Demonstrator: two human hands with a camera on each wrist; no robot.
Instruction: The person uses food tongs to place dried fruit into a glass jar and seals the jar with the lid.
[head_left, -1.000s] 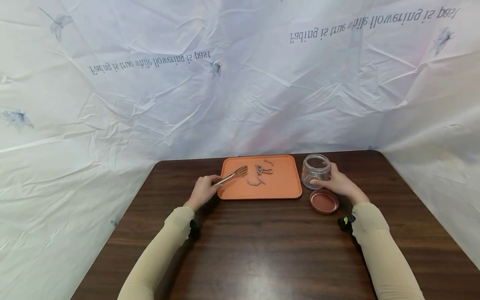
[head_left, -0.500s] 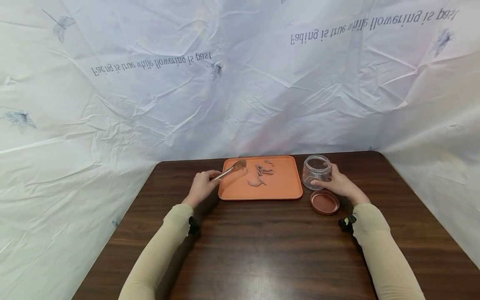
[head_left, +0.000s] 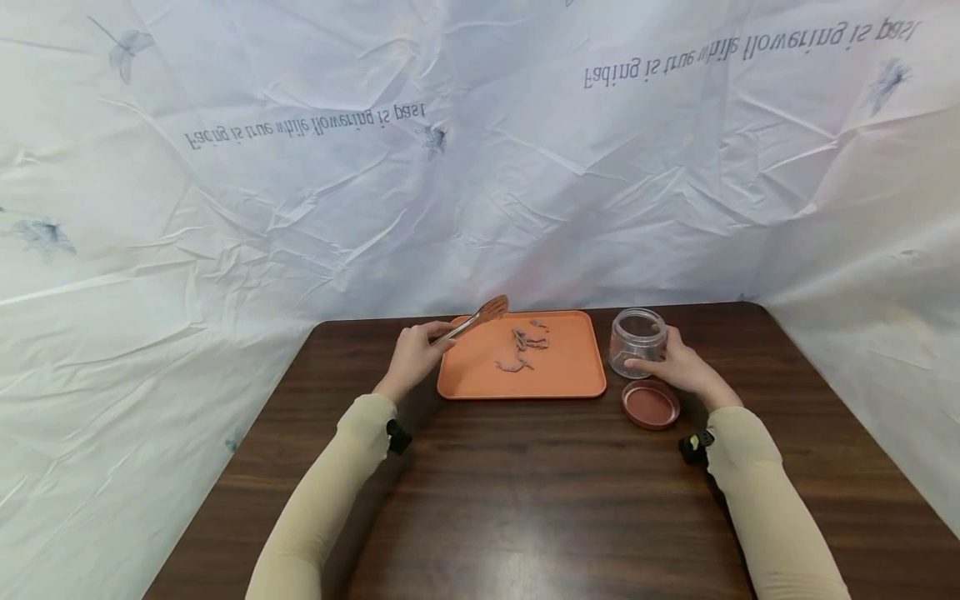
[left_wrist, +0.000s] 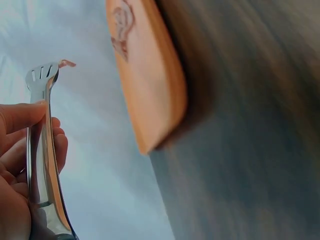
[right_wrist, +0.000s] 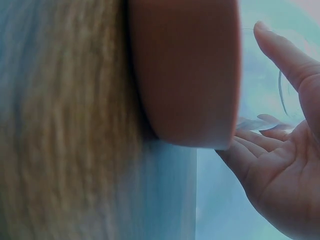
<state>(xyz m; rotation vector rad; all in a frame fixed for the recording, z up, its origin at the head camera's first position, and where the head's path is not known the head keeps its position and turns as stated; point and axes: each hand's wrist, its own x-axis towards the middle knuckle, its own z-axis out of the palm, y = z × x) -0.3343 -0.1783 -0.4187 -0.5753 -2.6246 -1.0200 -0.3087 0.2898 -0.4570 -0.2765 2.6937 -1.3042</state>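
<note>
My left hand [head_left: 414, 357] grips a pair of metal tongs [left_wrist: 42, 165], raised over the far left part of the orange tray [head_left: 562, 382]. The slotted tips are pressed together on a small reddish-brown strip [left_wrist: 68, 63], whose end sticks out. Several similar soft, thin strips [head_left: 513, 366] lie scattered about the tray's middle and back. To the right of the tray, my right hand [head_left: 684, 367] holds an upright clear jar [head_left: 636, 340] without a lid, thumb on the near side and fingers round the far right. A reddish-brown round lid [head_left: 651, 405] lies just in front of the jar.
The dark wood table [head_left: 510, 492] extends in front of the tray toward the person. A white printed sheet [head_left: 480, 208] hangs right behind the table's back edge and along both sides.
My left hand has lifted the tongs up and away, toward the tray's back edge, with the strip in their tips. The right hand stays at the jar.
</note>
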